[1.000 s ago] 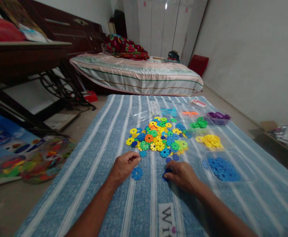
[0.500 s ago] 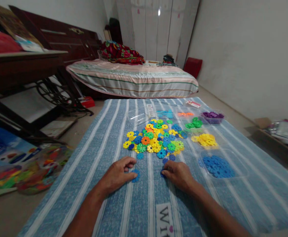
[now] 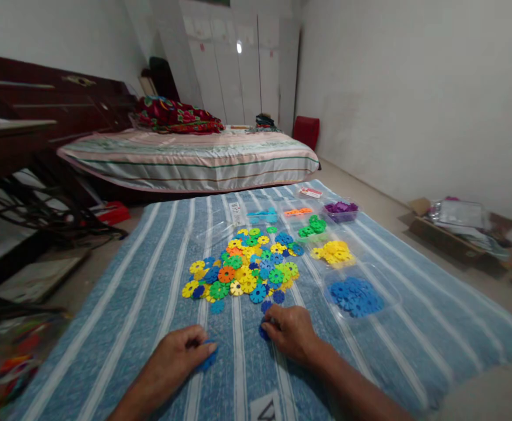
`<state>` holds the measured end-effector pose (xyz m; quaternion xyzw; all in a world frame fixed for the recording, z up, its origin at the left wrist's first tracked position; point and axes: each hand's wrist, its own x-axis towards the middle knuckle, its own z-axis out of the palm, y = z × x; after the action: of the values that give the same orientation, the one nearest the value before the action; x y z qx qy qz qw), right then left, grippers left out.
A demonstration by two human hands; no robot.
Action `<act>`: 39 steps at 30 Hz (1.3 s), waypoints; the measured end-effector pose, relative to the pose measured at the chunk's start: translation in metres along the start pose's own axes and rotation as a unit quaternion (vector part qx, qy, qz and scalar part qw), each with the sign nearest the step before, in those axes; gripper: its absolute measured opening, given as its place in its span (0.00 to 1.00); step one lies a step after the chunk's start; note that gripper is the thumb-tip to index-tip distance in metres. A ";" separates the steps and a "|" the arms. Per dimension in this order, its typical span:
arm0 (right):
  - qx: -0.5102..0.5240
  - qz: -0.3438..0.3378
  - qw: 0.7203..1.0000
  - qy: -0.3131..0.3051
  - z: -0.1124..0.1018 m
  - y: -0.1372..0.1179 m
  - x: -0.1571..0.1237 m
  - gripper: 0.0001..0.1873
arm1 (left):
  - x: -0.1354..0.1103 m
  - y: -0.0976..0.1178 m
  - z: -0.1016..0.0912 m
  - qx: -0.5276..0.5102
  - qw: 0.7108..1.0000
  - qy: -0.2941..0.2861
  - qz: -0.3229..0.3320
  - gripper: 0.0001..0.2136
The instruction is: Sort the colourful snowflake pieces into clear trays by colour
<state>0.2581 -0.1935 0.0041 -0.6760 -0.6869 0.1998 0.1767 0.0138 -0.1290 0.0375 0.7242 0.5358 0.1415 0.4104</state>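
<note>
In the head view, on the near side of the multicoloured plastic-disc pile [image 3: 247, 270], the right hand [image 3: 291, 332] pinched a navy plastic disc [image 3: 263, 333]; the left hand [image 3: 175, 358] overlapped a mid-blue plastic disc [image 3: 207, 363], its grip unclear to me. Rim pinches seemed surest.

- Bed [image 3: 194, 169] with a striped sheet
- Red floral quilt [image 3: 177, 115] bundled on the bed
- Dark wooden headboard [image 3: 86, 108] at left
- Tall pale wardrobe [image 3: 233, 76] behind
- Open cardboard box [image 3: 461, 241] on the floor at right
- Spoked wheel [image 3: 7, 199] at left
- Red box [image 3: 114, 213] near the bed
</note>
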 end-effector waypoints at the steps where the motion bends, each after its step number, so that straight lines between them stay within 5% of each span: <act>1: 0.000 -0.001 1.000 0.003 0.002 0.001 0.000 0.08 | 0.002 0.006 0.003 -0.029 0.999 -0.012 -0.012 0.15; 4: 0.005 -0.006 1.000 0.013 0.007 0.003 0.002 0.08 | 0.015 0.040 0.017 -0.089 0.995 -0.045 -0.027 0.15; 10: 0.022 -0.035 0.998 0.056 0.019 0.007 0.003 0.15 | 0.047 0.146 0.073 -0.190 0.972 -0.121 0.070 0.08; 14: 0.059 -0.035 0.995 0.077 0.023 0.009 0.003 0.20 | 0.057 0.171 0.098 -0.146 0.973 -0.077 0.162 0.12; 17: 0.070 -0.041 0.996 0.035 0.019 0.009 0.000 0.15 | 0.058 0.148 0.094 -0.068 0.982 0.016 0.178 0.10; 22: 0.079 -0.049 0.996 -0.005 0.007 0.006 -0.006 0.09 | 0.043 0.078 0.061 -0.004 0.980 0.157 0.122 0.07; 30: 0.006 -0.073 0.995 -0.070 0.006 0.002 -0.002 0.08 | 0.041 -0.024 0.004 0.099 0.929 0.351 0.061 0.12; 34: -0.014 -0.055 0.995 -0.081 0.008 -0.001 0.003 0.09 | 0.064 -0.050 -0.011 0.182 0.909 0.375 0.020 0.17; 39: -0.010 -0.065 0.994 -0.085 0.007 -0.004 0.005 0.09 | 0.091 -0.050 -0.011 0.251 0.909 0.333 -0.024 0.22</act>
<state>0.2509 -0.1887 0.0005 -0.6123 -0.7440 0.2371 0.1236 0.0087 -0.0383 -0.0147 0.7007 0.6765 0.2259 0.0161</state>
